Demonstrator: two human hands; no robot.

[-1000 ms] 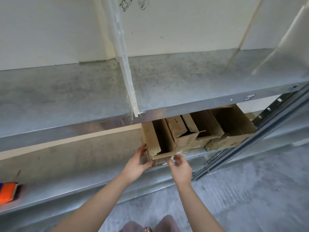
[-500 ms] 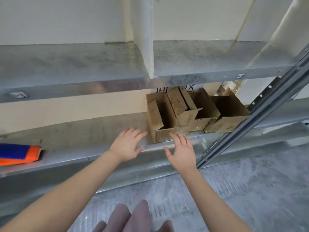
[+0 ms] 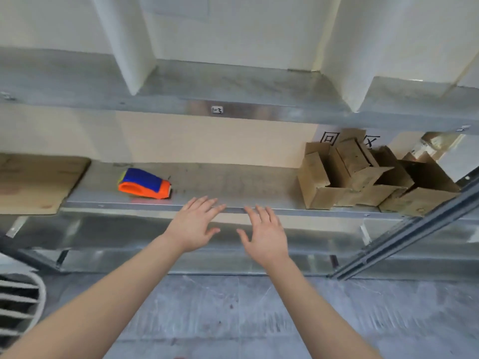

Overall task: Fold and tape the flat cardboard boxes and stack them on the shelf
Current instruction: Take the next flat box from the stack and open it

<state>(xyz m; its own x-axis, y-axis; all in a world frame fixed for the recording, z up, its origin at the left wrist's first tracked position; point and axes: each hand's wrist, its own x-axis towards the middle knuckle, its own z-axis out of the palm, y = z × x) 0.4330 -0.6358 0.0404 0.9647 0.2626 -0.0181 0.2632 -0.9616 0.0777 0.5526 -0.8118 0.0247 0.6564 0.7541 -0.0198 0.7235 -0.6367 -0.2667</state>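
Observation:
Several folded cardboard boxes (image 3: 321, 187) stand open-topped in a row at the right end of the metal shelf (image 3: 233, 207). An orange and blue tape dispenser (image 3: 143, 184) lies on the same shelf to the left. A flat cardboard sheet (image 3: 36, 182) rests at the shelf's far left end. My left hand (image 3: 193, 224) and my right hand (image 3: 264, 235) hover side by side in front of the shelf's front edge, fingers spread, holding nothing. Both hands are left of the boxes and right of the dispenser.
An upper metal shelf (image 3: 233, 94) with white upright dividers (image 3: 124, 42) runs above. A slanted metal rail (image 3: 414, 234) crosses at the right. A white slatted object (image 3: 18, 301) sits at the lower left on the grey floor.
Both hands let go of the leftmost box and moved left along the shelf edge with fingers spread. The view swung left, bringing the tape dispenser and flat cardboard into sight.

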